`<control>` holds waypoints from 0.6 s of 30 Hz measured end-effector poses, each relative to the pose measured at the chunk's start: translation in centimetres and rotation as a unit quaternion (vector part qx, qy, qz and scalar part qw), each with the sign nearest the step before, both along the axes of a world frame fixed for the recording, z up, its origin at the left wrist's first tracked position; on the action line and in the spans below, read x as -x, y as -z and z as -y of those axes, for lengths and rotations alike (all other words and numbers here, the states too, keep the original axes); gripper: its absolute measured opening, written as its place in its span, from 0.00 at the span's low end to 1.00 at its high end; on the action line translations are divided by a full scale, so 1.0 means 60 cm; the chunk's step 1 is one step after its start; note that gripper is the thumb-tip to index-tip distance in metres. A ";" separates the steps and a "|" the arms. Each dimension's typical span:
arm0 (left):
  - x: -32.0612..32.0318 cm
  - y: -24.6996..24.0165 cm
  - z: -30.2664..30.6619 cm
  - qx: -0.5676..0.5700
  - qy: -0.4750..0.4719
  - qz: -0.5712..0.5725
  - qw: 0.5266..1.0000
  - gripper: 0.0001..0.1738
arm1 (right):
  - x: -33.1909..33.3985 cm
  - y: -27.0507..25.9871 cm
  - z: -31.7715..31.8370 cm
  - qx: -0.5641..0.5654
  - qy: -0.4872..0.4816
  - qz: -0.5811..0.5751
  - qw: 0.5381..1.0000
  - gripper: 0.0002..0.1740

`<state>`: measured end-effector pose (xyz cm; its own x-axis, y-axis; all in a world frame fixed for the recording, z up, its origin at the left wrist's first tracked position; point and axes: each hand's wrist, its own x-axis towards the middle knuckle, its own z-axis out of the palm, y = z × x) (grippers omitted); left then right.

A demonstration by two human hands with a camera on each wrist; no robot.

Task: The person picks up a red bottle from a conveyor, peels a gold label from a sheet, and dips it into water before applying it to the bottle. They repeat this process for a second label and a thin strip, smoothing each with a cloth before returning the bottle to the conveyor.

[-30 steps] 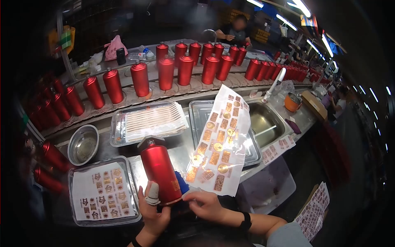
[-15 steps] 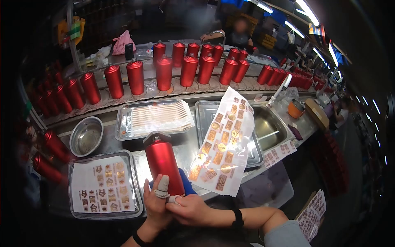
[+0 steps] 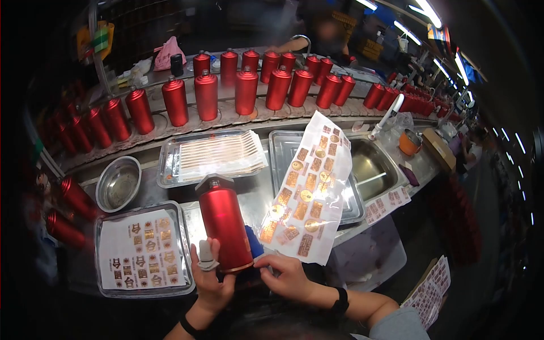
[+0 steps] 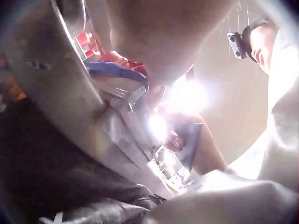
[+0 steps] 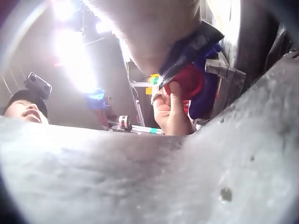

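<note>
A red bottle [image 3: 225,226] leans with its shoulder on a grey hexagonal block and its base toward me. My left hand [image 3: 214,286] grips the base from the left, thumb underneath; a white finger cot covers one finger. Blue padding [image 3: 254,241] shows behind the bottle. Just right of the base is my right hand [image 3: 288,277], fingers curled. In the right wrist view a dark flat piece [image 5: 198,46] reaches from this hand across the red base; the left wrist view shows the dark piece [image 4: 191,140] by its curled fingers. Glare blurs both wrist views.
A sticker sheet [image 3: 309,192] lies right over a steel tray. At left stand a sticker-sheet tray [image 3: 184,249] and metal bowl [image 3: 119,184]; a tray of layered strips [image 3: 218,161] sits behind the bottle. A sink [image 3: 371,170] is at right. Red bottles [image 3: 246,93] line the conveyor.
My right hand pressed the bottle's base beside the left hand half a second ago, then drew off right. The bottles on the conveyor shifted right.
</note>
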<state>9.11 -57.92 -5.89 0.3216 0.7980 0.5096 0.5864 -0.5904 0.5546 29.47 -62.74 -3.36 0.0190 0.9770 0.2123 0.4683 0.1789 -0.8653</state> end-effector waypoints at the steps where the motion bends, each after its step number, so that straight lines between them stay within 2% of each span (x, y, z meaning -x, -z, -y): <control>1: 0.005 0.009 0.003 0.007 -0.001 0.001 1.000 0.45 | -0.003 -0.003 -0.001 0.022 -0.006 -0.006 1.000 0.09; 6: 0.008 -0.004 0.010 0.028 -0.007 0.006 1.000 0.48 | -0.035 -0.025 -0.008 0.061 -0.028 -0.031 0.997 0.09; 8: -0.005 -0.013 0.003 0.009 0.000 0.016 1.000 0.50 | -0.058 -0.040 -0.016 0.030 -0.007 -0.014 0.999 0.08; 9: -0.010 -0.014 0.001 0.000 0.006 0.022 1.000 0.51 | -0.074 -0.040 -0.019 0.010 0.006 -0.002 1.000 0.08; 13: -0.021 -0.017 -0.009 -0.001 0.016 0.004 1.000 0.52 | -0.153 -0.025 -0.028 0.070 0.096 -0.006 0.993 0.07; 16: -0.024 -0.026 -0.008 -0.004 0.022 -0.014 1.000 0.52 | -0.208 -0.029 -0.040 0.062 0.178 0.061 0.980 0.08; 18: -0.024 -0.023 -0.010 -0.010 0.023 -0.018 1.000 0.52 | -0.244 -0.018 -0.053 0.052 0.213 0.046 0.974 0.09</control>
<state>10.58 -57.29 -4.49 0.3762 0.7722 0.5120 0.5782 -0.6275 0.5216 44.13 -59.59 -2.26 0.4138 0.9006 0.1327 0.5577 -0.1356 -0.8189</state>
